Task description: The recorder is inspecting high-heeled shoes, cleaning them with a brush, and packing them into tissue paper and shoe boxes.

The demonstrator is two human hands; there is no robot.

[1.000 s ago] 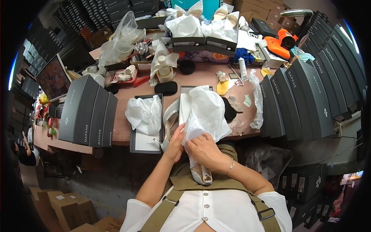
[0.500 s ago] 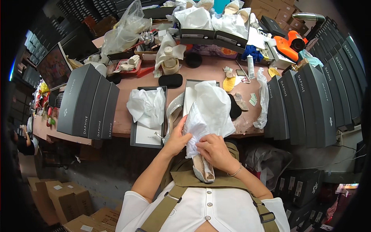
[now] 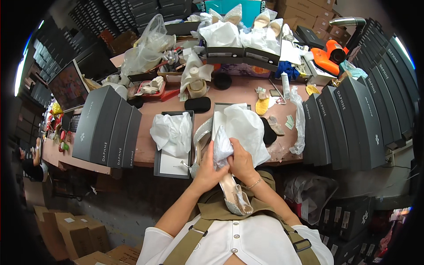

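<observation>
Silver glittery shoe [image 3: 233, 192], far end wrapped

Above the lap, near side of the counter [image 3: 238, 90], left hand [image 3: 208, 171] and right hand [image 3: 242, 162] pinch white tissue [image 3: 223, 149] between their fingers. Wrapping seems under way; the next move likely calls for snug, gentle pressing.

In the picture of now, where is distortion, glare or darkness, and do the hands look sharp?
Head view: the dark boxes at right lean and curve toward the rim; head view: a light strip glares at the left edge; head view: the floor looks dim; head view: left hand and right hand look fairly sharp, holding the partly wrapped shoe.
</observation>
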